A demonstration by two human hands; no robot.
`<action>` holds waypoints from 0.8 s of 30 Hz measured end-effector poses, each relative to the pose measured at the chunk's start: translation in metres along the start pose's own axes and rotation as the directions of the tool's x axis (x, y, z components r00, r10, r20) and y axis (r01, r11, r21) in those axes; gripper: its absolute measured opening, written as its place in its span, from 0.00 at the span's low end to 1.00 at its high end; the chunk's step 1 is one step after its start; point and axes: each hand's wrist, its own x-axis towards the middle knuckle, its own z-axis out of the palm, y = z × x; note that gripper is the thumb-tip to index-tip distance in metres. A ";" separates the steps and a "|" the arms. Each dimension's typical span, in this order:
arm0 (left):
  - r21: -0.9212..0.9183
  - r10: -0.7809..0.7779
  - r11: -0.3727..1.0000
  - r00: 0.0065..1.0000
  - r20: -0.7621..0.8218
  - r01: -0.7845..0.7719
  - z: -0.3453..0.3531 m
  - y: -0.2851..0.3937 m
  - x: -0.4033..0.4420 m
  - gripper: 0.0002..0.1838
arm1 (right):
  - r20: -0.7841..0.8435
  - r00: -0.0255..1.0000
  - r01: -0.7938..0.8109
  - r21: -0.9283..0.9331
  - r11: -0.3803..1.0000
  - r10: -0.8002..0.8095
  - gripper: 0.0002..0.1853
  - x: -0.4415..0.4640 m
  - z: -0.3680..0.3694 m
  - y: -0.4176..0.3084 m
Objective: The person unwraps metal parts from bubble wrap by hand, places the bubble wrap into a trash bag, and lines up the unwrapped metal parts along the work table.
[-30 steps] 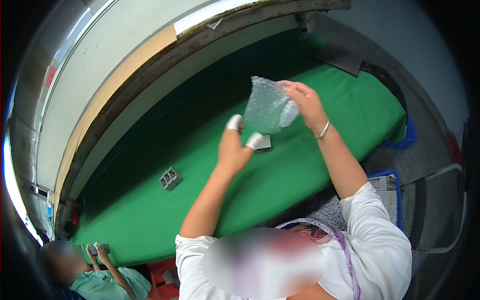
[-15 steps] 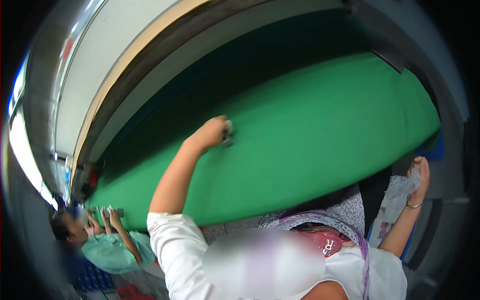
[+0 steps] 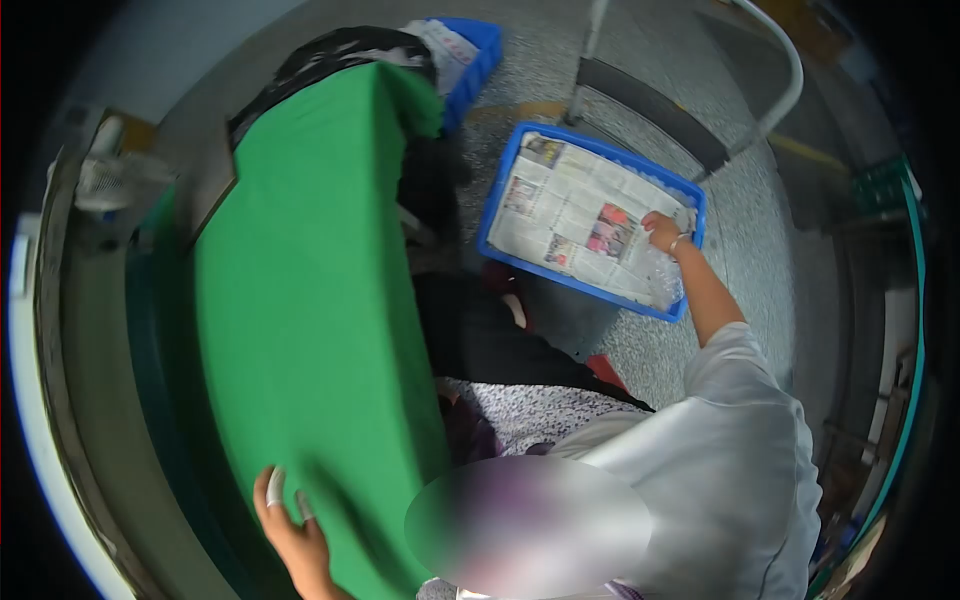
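Our right hand [image 3: 662,232] is at one end of the blue tray [image 3: 612,157], fingers curled low over the newspaper [image 3: 570,205] lining it; we cannot tell whether they grip anything. The clear bubble wrap [image 3: 662,276] is in the tray's corner, just beside that hand. Well apart from the tray, our left hand [image 3: 295,530] spreads its fingers, holding nothing, over the green cloth [image 3: 300,290].
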 end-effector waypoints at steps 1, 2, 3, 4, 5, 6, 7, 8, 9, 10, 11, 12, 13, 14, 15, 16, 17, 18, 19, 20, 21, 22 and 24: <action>-0.031 0.133 0.991 0.991 -0.024 -0.133 0.013 0.024 0.025 0.25 | 0.008 0.997 -0.080 -0.118 0.990 0.082 0.14 -0.012 0.010 -0.003; -0.021 0.219 0.975 0.976 -0.001 -0.219 0.024 0.047 0.046 0.25 | -0.001 0.996 -0.089 -0.160 0.983 0.090 0.16 -0.010 0.026 0.005; 0.028 0.337 0.941 0.942 0.007 -0.337 0.031 0.070 0.064 0.23 | -0.010 0.995 -0.099 -0.202 0.974 0.099 0.17 -0.009 0.039 0.013; 0.034 0.410 0.911 0.912 0.026 -0.411 0.037 0.084 0.079 0.22 | 0.026 0.973 -0.221 -0.209 0.953 0.231 0.28 -0.018 0.044 0.005; 0.018 0.451 0.892 0.892 0.038 -0.452 0.042 0.095 0.092 0.22 | 0.021 0.945 -0.312 -0.246 0.918 0.327 0.34 -0.033 0.040 -0.022; 0.004 0.492 0.870 0.869 0.043 -0.493 0.049 0.102 0.105 0.22 | 0.009 0.910 -0.396 -0.280 0.874 0.415 0.40 -0.042 0.032 -0.048; 0.013 0.506 0.861 0.861 0.053 -0.508 0.057 0.105 0.116 0.22 | 0.056 0.860 -0.482 -0.230 0.845 0.507 0.56 -0.038 0.036 -0.049; 0.019 0.538 0.842 0.841 0.056 -0.540 0.066 0.105 0.126 0.22 | 0.029 0.819 -0.559 -0.181 0.809 0.573 0.60 -0.035 0.043 -0.052; 0.025 0.569 0.821 0.820 0.059 -0.571 0.073 0.104 0.134 0.22 | 0.007 0.772 -0.630 -0.128 0.766 0.636 0.63 -0.032 0.049 -0.056; 0.123 0.560 0.817 0.826 0.067 -0.564 0.071 0.104 0.131 0.21 | 0.042 0.749 -0.655 -0.106 0.748 0.662 0.69 -0.030 0.064 -0.067; 0.105 0.536 0.836 0.843 0.044 -0.538 0.068 0.100 0.126 0.20 | 0.074 0.767 -0.595 -0.289 0.750 0.637 0.69 -0.030 0.078 -0.078; 0.086 0.512 0.855 0.859 0.020 -0.512 0.064 0.096 0.121 0.19 | 0.110 0.782 -0.508 -0.459 0.729 0.614 0.70 -0.030 0.086 -0.101; 0.050 0.484 0.874 0.875 -0.006 -0.483 0.062 0.094 0.116 0.17 | 0.074 0.741 -0.619 -0.312 0.721 0.668 0.67 -0.030 0.095 -0.110; 0.037 0.481 0.877 0.877 -0.014 -0.480 0.060 0.095 0.115 0.16 | 0.016 0.762 -0.623 -0.256 0.739 0.648 0.64 -0.033 0.096 -0.114; 0.024 0.477 0.879 0.878 -0.023 -0.477 0.059 0.097 0.115 0.15 | -0.044 0.777 -0.623 -0.199 0.757 0.628 0.60 -0.037 0.095 -0.120; 0.020 0.469 0.883 0.883 -0.014 -0.469 0.060 0.101 0.119 0.14 | -0.116 0.807 -0.587 -0.276 0.761 0.580 0.42 -0.039 0.100 -0.114; -0.003 0.479 0.878 0.878 0.016 -0.479 0.064 0.104 0.123 0.14 | -0.106 0.820 -0.566 -0.293 0.771 0.562 0.34 -0.046 0.099 -0.102; -0.019 0.476 0.879 0.879 0.005 -0.476 0.070 0.106 0.125 0.14 | -0.115 0.853 -0.518 -0.308 0.798 0.510 0.26 -0.035 0.096 -0.086; -0.035 0.487 0.872 0.873 -0.038 -0.488 0.074 0.106 0.125 0.14 | -0.125 0.898 -0.439 -0.333 0.835 0.422 0.21 -0.026 0.104 -0.056; -0.030 0.484 0.873 0.873 -0.063 -0.486 0.078 0.105 0.125 0.14 | -0.133 0.934 -0.356 -0.361 0.862 0.331 0.17 -0.017 0.110 -0.038; -0.027 0.495 0.867 0.866 -0.079 -0.498 0.082 0.105 0.131 0.14 | -0.147 0.936 -0.351 -0.354 0.867 0.319 0.18 -0.021 0.102 -0.043; -0.025 0.500 0.863 0.862 -0.085 -0.504 0.088 0.106 0.136 0.14 | -0.162 0.938 -0.345 -0.347 0.872 0.307 0.19 -0.028 0.092 -0.049; -0.024 0.520 0.851 0.848 -0.102 -0.524 0.100 0.106 0.145 0.14 | -0.137 0.937 -0.349 -0.343 0.872 0.321 0.25 -0.035 0.074 -0.062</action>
